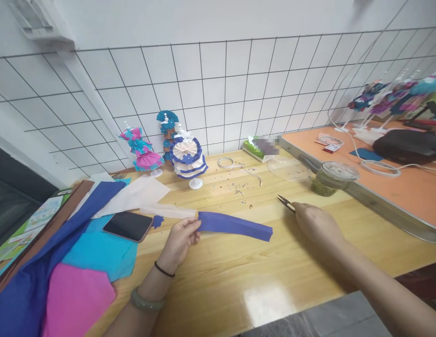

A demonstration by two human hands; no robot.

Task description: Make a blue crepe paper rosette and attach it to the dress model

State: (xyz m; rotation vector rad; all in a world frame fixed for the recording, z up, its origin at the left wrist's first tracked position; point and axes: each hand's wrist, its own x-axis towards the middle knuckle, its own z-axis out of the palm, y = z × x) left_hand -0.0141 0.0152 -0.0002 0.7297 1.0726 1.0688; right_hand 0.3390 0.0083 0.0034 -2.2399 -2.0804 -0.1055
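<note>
My left hand point(181, 239) pinches the left end of a dark blue strip of crepe paper point(235, 225), which stretches out to the right just above the wooden table point(218, 281). Its far end looks folded. On the right, my right hand point(318, 224) is closed around a pair of small dark scissors point(286, 204). Their blades point up and left, slightly parted, and the handles are hidden in the fist. The scissors are apart from the strip. Left of my left hand lie a small blue paper flower point(158, 221) and a white paper strip point(168, 210).
A phone point(128, 226) lies on blue paper point(98, 248), beside pink paper point(79, 299). Paper dresses on stands point(188, 159) are at the back. Small scraps point(239, 189), a tape roll point(225, 163), and a lidded jar point(332, 178) lie farther right, near an orange table point(389, 178).
</note>
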